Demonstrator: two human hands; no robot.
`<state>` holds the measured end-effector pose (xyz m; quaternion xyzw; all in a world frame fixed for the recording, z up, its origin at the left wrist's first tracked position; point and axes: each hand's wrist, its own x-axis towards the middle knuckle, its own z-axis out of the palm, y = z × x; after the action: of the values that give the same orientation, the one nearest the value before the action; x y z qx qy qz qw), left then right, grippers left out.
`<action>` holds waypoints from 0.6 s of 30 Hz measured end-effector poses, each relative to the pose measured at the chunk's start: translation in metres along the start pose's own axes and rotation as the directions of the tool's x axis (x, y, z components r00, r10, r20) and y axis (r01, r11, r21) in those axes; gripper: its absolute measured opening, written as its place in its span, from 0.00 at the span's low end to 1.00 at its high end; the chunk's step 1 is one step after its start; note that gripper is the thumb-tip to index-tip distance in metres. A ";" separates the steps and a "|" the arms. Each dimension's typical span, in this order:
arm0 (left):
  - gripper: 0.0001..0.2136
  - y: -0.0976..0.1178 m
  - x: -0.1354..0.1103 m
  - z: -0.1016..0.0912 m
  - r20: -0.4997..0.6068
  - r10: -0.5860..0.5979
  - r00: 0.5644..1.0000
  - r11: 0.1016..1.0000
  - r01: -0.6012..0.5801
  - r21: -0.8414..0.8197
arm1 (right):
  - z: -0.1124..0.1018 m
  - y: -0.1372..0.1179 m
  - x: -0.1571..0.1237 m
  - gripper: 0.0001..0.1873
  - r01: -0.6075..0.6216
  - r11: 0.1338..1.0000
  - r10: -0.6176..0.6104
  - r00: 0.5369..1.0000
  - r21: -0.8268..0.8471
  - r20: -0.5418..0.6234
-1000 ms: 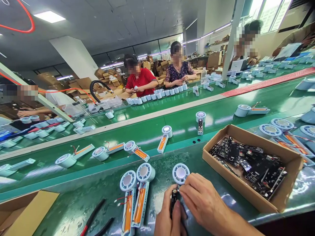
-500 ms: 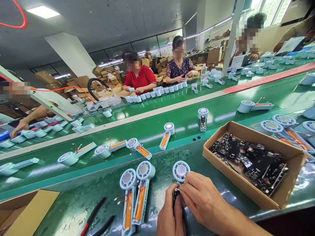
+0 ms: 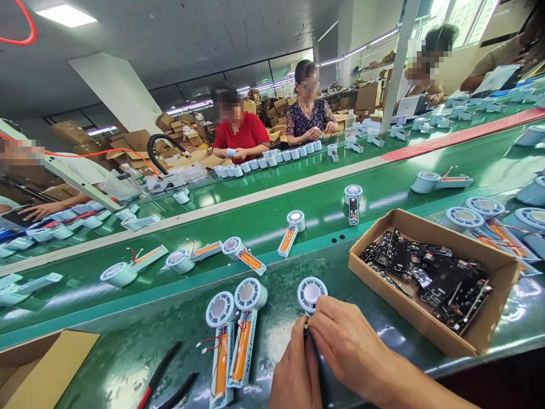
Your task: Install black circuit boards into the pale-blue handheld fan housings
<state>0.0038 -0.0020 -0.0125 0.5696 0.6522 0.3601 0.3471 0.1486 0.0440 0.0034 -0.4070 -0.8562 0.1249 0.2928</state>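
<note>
Below the round head of a light blue handheld fan, both my hands meet close together. My left hand is closed around a small dark circuit board; only a bit of its end shows between the fingers. Pinched against that end are the fingertips of my right hand, and what they grip is hidden. The fan's handle is out of sight behind my hands. To the left lie two more fans, each with an orange battery and thin red wires in its open handle.
A cardboard box of circuit boards stands at right. Black-and-red pliers lie at lower left beside another carton. Fans lie along the green conveyor belt. Across it, co-workers handle parts.
My hands have shifted slightly, the fingers closing further over the board, so less of it shows. At far left, a co-worker's hand has moved. The view has tilted a little.
</note>
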 end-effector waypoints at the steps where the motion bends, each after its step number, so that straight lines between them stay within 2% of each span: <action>1: 0.19 0.002 0.001 0.000 -0.013 0.003 1.000 1.000 -0.003 -0.015 | 0.001 -0.001 0.001 0.14 -0.008 1.000 0.007 1.000 -0.008 -0.013; 3: 0.17 0.009 0.003 -0.002 -0.007 0.016 1.000 0.999 -0.017 -0.040 | -0.005 0.000 0.003 0.17 -0.018 0.999 0.019 0.999 0.028 -0.032; 5: 0.15 0.016 0.007 -0.006 0.029 0.028 0.999 0.998 -0.027 -0.050 | -0.021 0.006 0.003 0.16 -0.051 0.982 0.058 0.998 0.183 -0.031; 8: 0.16 0.021 0.011 -0.013 0.090 -0.065 0.994 0.993 0.073 -0.094 | -0.053 0.021 -0.007 0.10 -0.159 0.892 0.201 0.978 0.422 -0.056; 10: 0.18 0.019 0.012 -0.014 0.121 -0.131 0.984 0.981 0.146 -0.125 | -0.066 0.030 -0.021 0.11 -0.214 0.878 0.275 0.958 0.429 -0.083; 12: 0.20 0.015 0.012 -0.012 0.136 -0.145 0.980 0.976 0.164 -0.142 | -0.066 0.035 -0.036 0.12 -0.205 0.888 0.237 0.971 0.412 -0.028; 15: 0.23 0.010 0.012 -0.008 0.125 -0.134 0.983 0.973 0.154 -0.172 | -0.051 0.032 -0.047 0.15 -0.156 0.916 0.149 0.988 0.371 0.048; 18: 0.25 0.006 0.012 -0.006 0.130 -0.122 0.984 0.969 0.146 -0.200 | -0.037 0.025 -0.041 0.12 -0.121 0.919 0.123 0.992 0.376 0.018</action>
<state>0.0000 0.0100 -0.0047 0.5048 0.6265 0.3682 0.4659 0.2065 0.0272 0.0050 -0.3961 -0.7886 0.3034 0.3595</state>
